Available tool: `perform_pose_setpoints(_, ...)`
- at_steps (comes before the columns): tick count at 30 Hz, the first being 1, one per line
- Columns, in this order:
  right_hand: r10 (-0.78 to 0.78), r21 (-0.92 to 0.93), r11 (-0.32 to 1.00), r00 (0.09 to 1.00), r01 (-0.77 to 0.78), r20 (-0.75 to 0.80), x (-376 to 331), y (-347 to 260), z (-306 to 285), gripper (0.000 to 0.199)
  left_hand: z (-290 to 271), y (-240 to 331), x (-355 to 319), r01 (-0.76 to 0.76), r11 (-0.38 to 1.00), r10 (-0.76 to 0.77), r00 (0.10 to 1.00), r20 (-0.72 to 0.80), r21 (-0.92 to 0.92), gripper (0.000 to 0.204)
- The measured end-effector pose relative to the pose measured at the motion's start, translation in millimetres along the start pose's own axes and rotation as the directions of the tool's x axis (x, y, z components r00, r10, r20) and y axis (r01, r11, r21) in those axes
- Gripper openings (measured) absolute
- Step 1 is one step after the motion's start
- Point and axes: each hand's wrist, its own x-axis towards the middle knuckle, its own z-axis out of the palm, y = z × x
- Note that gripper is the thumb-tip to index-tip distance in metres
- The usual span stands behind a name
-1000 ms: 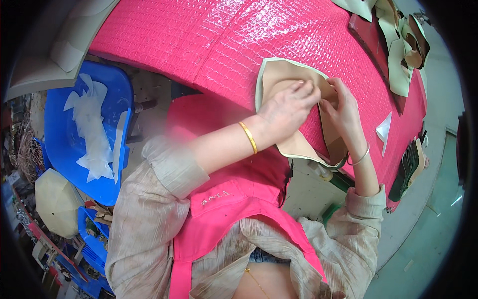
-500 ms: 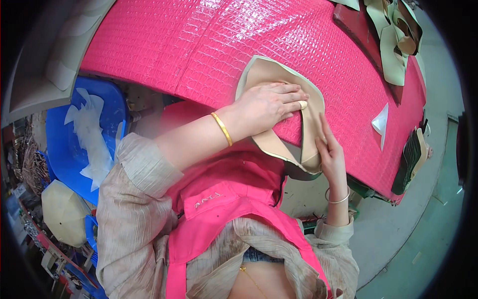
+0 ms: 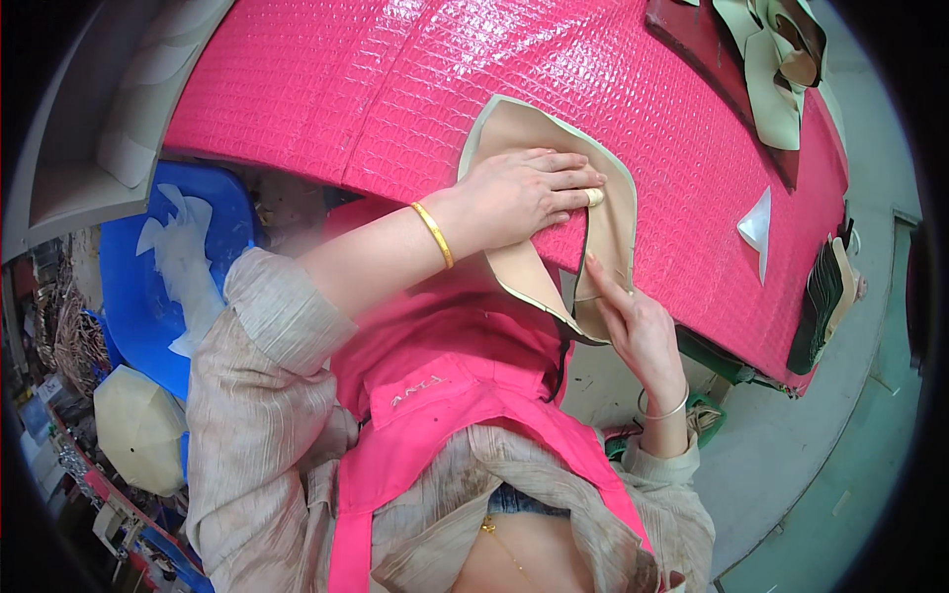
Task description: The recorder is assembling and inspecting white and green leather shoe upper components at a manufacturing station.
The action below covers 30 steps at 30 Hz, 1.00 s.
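Observation:
A curved, U-shaped beige sheet piece (image 3: 513,128), leather-like with a pale edge and a dark inner edge, lies over the near edge of the pink table (image 3: 415,109). On its upper part my left hand (image 3: 524,196) rests flat, fingers together and stretched out to the right; a pale wrap circles one finger. The palm hides part of the piece. At the lower right arm of the piece is my right hand (image 3: 638,321), its index finger stretched along the strip to the inner edge. The lower end of the piece overhangs the table edge.
A white scrap (image 3: 755,235) lies on the table's right. At the far right, pale green and brown cut pieces (image 3: 773,84) rest on a dark red board (image 3: 700,54). A stack of dark pieces (image 3: 819,296) stands at the right edge. A blue chair (image 3: 129,287) holds white scraps.
My right hand has moved left and down, from the outer edge of the piece onto its inner edge. My left hand stays flat on the piece. The whole view has shifted slightly.

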Motion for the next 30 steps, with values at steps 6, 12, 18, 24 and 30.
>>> perform_pose_setpoints(6,-0.238,0.303,0.897,0.928,0.323,-0.286,38,-20,-4,0.04,2,6,-5,-0.018,0.999,0.02,0.999,-0.038,0.038,0.039)
perform_pose_setpoints(12,-0.394,-0.08,0.918,0.882,0.387,-0.259,74,0,12,0.047,-16,6,-33,0.22,0.968,-0.235,0.963,-0.132,-0.119,0.033)
perform_pose_setpoints(18,-0.297,-0.221,0.942,0.933,0.251,-0.205,92,-11,6,0.046,-13,-4,-27,0.297,0.954,-0.3,0.936,-0.184,-0.048,0.039)
perform_pose_setpoints(24,-0.131,-0.21,0.976,0.936,0.064,-0.325,68,12,6,0.038,-26,-27,-28,0.467,0.878,-0.439,0.873,-0.213,0.107,0.042)
perform_pose_setpoints(30,-0.027,0.128,0.987,0.893,0.095,-0.45,111,19,-20,0.026,-68,-62,7,0.287,0.78,-0.097,0.933,-0.347,0.555,0.034)
